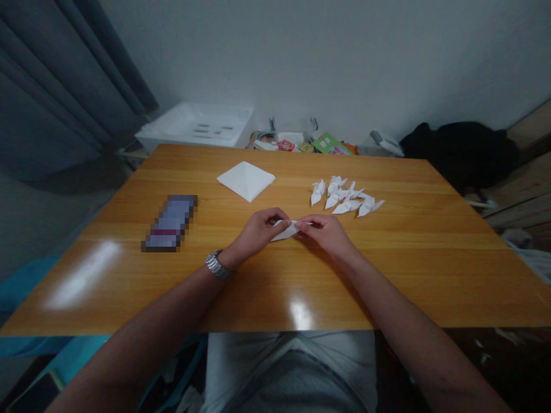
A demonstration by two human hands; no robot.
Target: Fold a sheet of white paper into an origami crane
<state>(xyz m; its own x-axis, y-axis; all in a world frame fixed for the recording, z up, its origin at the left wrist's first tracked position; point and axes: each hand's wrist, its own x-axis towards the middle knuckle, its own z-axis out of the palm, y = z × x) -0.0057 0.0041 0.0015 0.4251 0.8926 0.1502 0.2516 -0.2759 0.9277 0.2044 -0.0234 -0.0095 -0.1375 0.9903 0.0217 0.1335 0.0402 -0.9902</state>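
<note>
A small folded white paper piece (287, 230) lies at the middle of the wooden table (387, 275). My left hand (257, 234), with a metal watch on its wrist, pinches the paper's left end. Its right end is pinched by my right hand (328, 232). Both hands rest low on the tabletop with fingers closed on the paper. Behind them lies a stack of white square paper sheets (245, 179). Several finished folded white paper figures (344, 197) are grouped to the right of the stack.
A blurred dark rectangular object (170, 222) lies on the table's left side. Behind the table stand a white plastic box (198, 124), assorted small packets (301, 143) and a black bag (460, 150). A grey curtain (51, 86) hangs at left.
</note>
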